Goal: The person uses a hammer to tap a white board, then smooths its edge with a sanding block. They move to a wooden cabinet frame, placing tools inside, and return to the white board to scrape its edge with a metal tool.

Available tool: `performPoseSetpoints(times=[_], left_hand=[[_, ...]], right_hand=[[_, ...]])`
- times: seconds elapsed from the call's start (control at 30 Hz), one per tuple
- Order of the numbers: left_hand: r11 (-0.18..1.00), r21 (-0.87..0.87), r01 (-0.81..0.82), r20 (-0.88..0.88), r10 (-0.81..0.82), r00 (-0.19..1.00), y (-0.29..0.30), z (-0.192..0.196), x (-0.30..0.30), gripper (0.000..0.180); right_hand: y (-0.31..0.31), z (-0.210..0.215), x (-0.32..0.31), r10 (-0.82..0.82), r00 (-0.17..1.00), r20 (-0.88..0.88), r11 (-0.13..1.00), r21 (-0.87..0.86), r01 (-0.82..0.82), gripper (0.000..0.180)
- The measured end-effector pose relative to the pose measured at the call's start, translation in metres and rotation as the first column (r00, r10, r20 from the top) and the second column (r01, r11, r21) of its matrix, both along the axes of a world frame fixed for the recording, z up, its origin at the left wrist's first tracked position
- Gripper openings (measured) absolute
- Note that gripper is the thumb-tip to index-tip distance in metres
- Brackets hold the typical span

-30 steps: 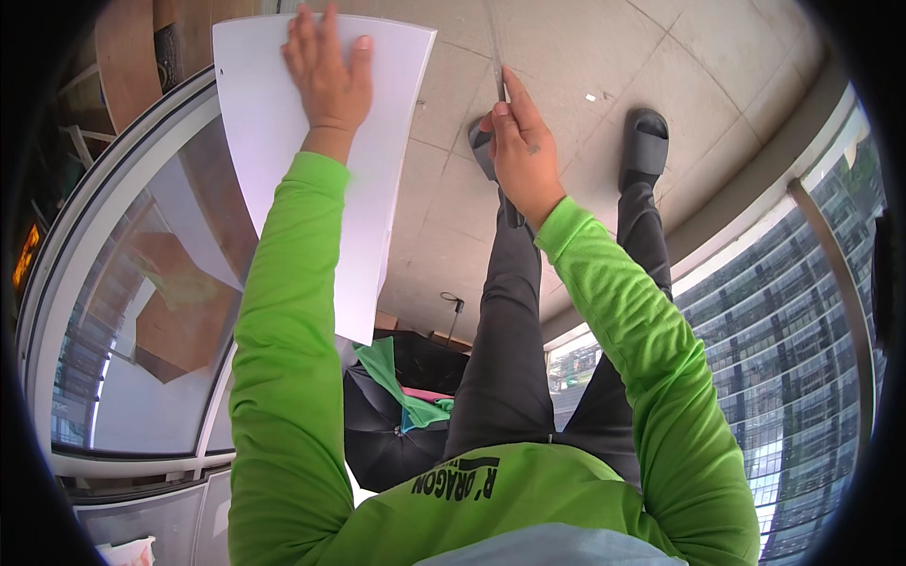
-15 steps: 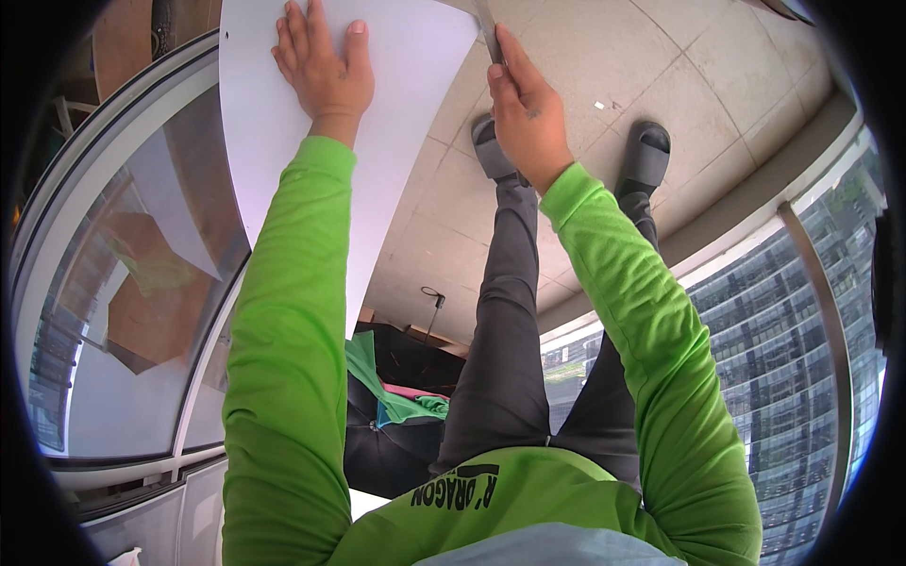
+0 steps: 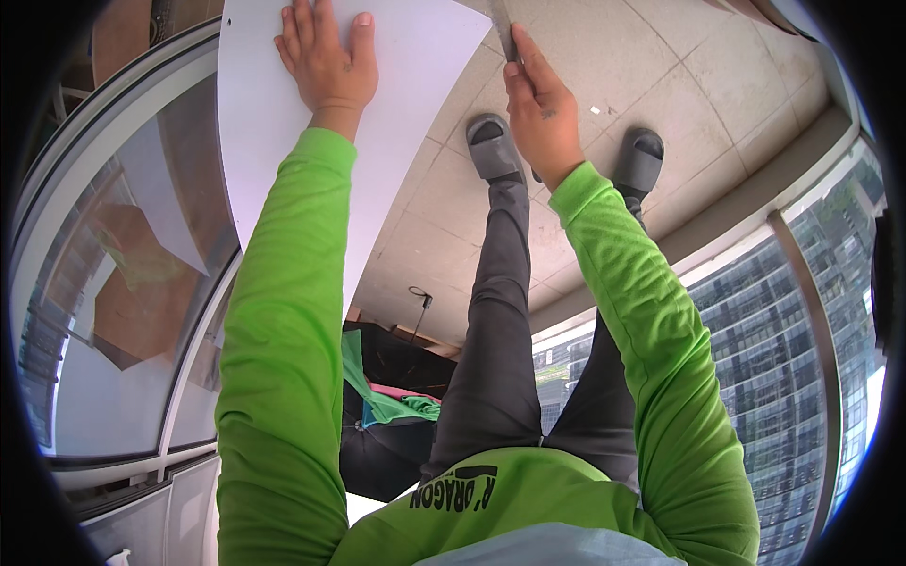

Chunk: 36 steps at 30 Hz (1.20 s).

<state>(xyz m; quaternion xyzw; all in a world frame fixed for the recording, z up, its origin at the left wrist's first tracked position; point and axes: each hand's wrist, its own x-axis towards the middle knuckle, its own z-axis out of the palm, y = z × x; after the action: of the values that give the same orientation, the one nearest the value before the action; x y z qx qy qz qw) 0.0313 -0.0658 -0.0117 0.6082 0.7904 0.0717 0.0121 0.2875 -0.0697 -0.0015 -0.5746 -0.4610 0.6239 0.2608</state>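
My left hand (image 3: 335,71) lies palm down on a large white sheet or board (image 3: 415,85), fingers stretched out and thumb apart. The sheet is smooth and plain, with a curving right edge, and its far end runs out of the picture. To the right of its far corner, my right hand (image 3: 547,113) is closed round a narrow grey metal strip (image 3: 507,40), perhaps a blade or a file. That strip slants away beyond the top of the picture, close beside the sheet's edge. Its lower end is hidden in my grip.
My feet in grey slides (image 3: 494,151) stand on the tiled floor (image 3: 642,57). Left is a framed glass pane (image 3: 151,311); right, a low ledge (image 3: 736,193) below tall windows (image 3: 755,330). By my legs sits an open black umbrella (image 3: 387,457) with green cloth (image 3: 382,406).
My right hand has moved slightly toward me and to the right, with the metal strip in it. My left hand stays flat on the sheet. The whole view has shifted a little.
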Motion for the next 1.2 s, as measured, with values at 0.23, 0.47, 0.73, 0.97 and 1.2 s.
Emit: performPoseSetpoints(times=[0.23, 0.47, 0.73, 0.97, 1.2], left_hand=[[1.0, 0.002, -0.005, 0.001, 0.005, 1.0, -0.001, 0.001, -0.003, 0.069], [1.0, 0.019, -0.005, 0.024, 0.005, 1.0, 0.0, 0.004, 0.004, 0.067], [0.999, 0.028, -0.024, 0.022, 0.024, 0.999, 0.004, 0.009, 0.009, 0.067], [0.998, 0.04, -0.056, 0.061, 0.053, 0.997, 0.004, 0.016, 0.011, 0.067], [0.995, 0.026, -0.097, 0.089, 0.095, 0.992, 0.003, 0.023, 0.009, 0.067]], right_hand=[[-0.035, 0.005, 0.018, 0.064, 0.997, 0.03, 0.995, 0.075, -0.066, 0.047], [0.028, -0.002, 0.015, -0.142, 0.986, -0.083, 0.958, -0.262, 0.116, 0.023], [0.1, -0.005, -0.008, 0.075, 0.967, -0.244, 0.914, -0.371, -0.165, 0.023], [0.098, -0.009, -0.006, 0.096, 0.973, -0.21, 0.916, -0.365, -0.169, 0.029], [0.116, 0.0, -0.024, 0.362, 0.931, -0.038, 0.887, -0.294, -0.357, 0.04]])
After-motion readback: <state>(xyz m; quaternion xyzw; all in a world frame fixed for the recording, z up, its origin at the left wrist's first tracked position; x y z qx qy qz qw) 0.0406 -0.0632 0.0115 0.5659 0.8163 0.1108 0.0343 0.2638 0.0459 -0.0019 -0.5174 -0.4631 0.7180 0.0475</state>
